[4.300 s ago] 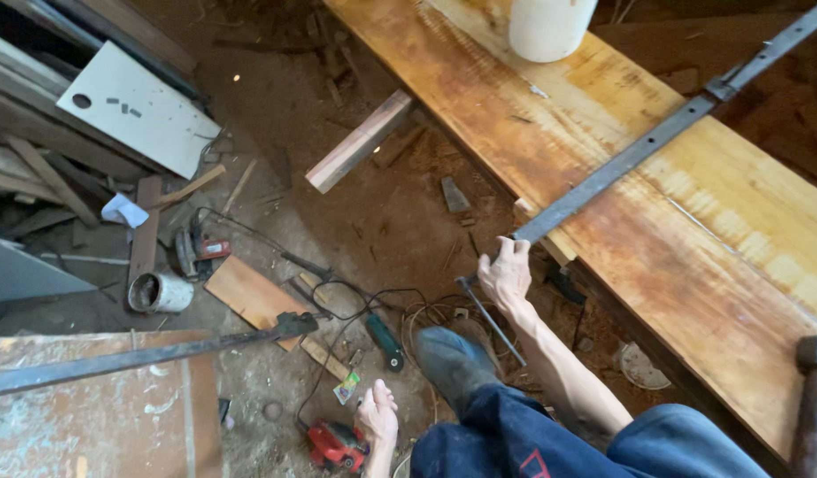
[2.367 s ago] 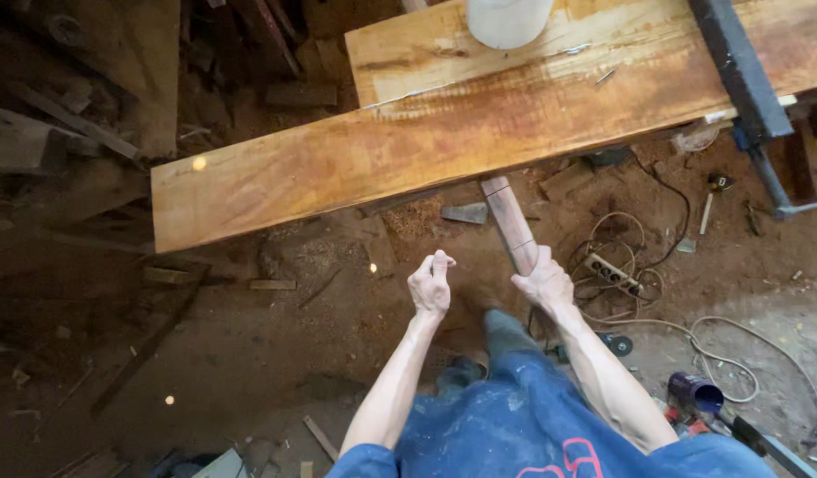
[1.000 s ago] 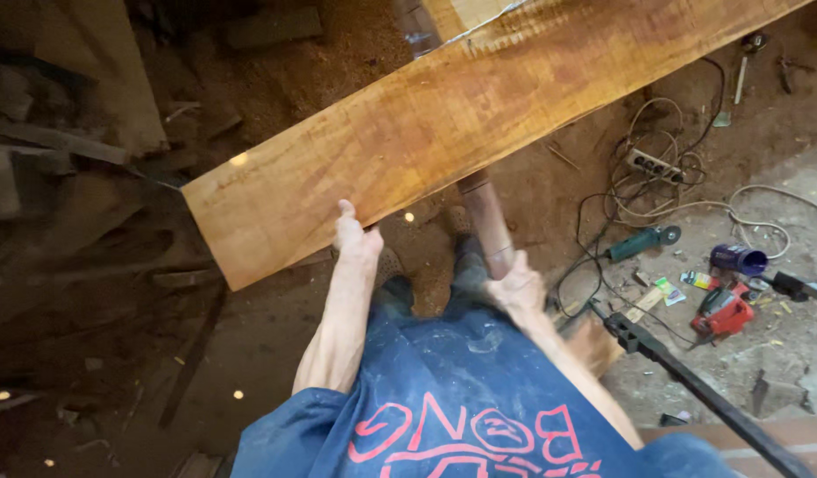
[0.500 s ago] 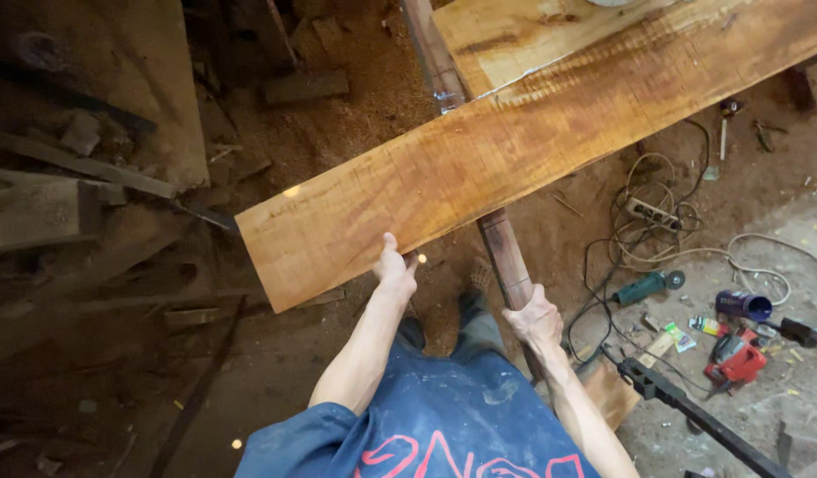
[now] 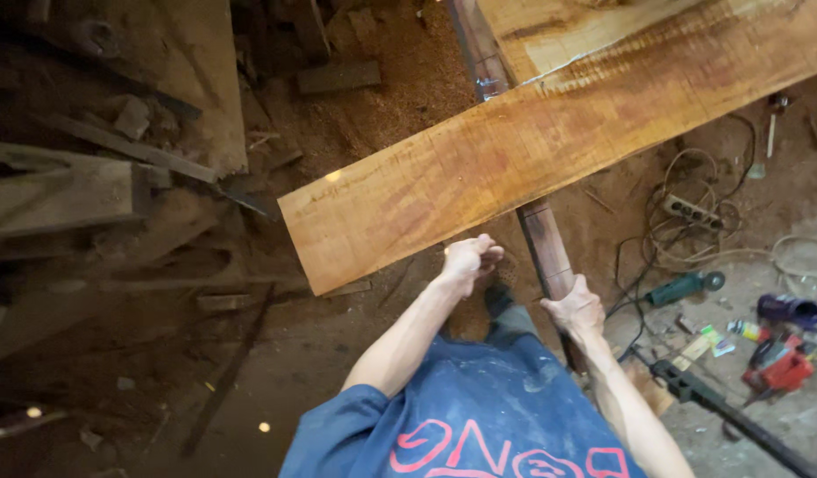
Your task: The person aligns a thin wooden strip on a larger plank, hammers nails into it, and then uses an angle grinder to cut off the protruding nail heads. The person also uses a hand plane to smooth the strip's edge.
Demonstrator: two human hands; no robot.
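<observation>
While the big orange-brown plank (image 5: 550, 150) runs diagonally across the top of the view, its squared-off end hangs out over the floor right above the person's arms — grain is streaky, with darker reddish patches and a pale strip along the upper edge. The left hand (image 5: 469, 259) is curled up against the plank's lower edge, fingers bent onto the wood. Under it there's a reddish-brown wooden post (image 5: 545, 248) coming down from beneath the plank, and the right hand (image 5: 575, 309) is wrapped tight around it, fingers closed on the post. The dirt floor (image 5: 355, 133) is covered in sawdust and offcuts — grey scrap boards (image 5: 81, 186) stacked off to the left in the dark. Over on the right it's tool clutter: a white power strip (image 5: 689, 210) with tangled cords, a green power tool (image 5: 685, 288), a red power tool (image 5: 782, 366), and a dark metal bar clamp (image 5: 736, 419) near the right forearm.
</observation>
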